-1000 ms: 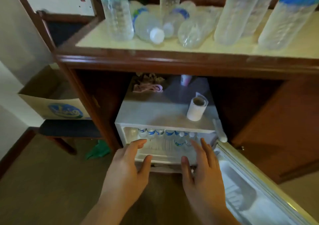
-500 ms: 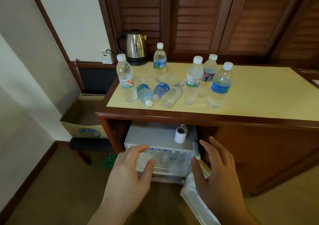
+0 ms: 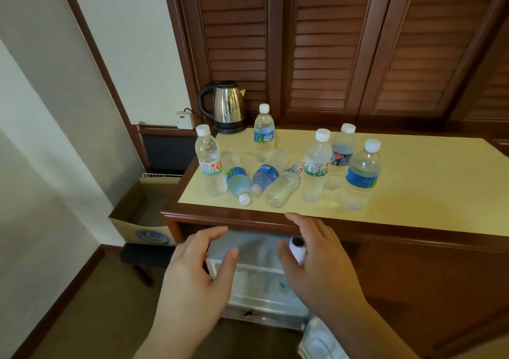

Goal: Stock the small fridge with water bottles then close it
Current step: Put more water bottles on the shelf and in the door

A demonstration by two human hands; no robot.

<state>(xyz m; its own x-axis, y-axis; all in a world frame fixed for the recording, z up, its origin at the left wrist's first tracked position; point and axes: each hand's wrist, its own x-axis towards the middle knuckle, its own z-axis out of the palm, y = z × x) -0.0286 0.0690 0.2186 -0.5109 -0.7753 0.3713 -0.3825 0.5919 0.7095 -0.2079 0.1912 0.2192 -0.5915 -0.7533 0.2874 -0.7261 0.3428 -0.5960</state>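
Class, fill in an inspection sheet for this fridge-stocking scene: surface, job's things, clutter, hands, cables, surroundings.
Surface: cream countertop with a dark wood edge.
Job's things: eight water bottles on the countertop, five upright, three lying down; small fridge below, its door open, bottles inside.
Clutter: white roll on the fridge top.
Hands: left hand and right hand, both open, holding nothing.
Cables: black cord from wall socket towards kettle.
Surroundings: louvred wooden doors; cardboard box at left.
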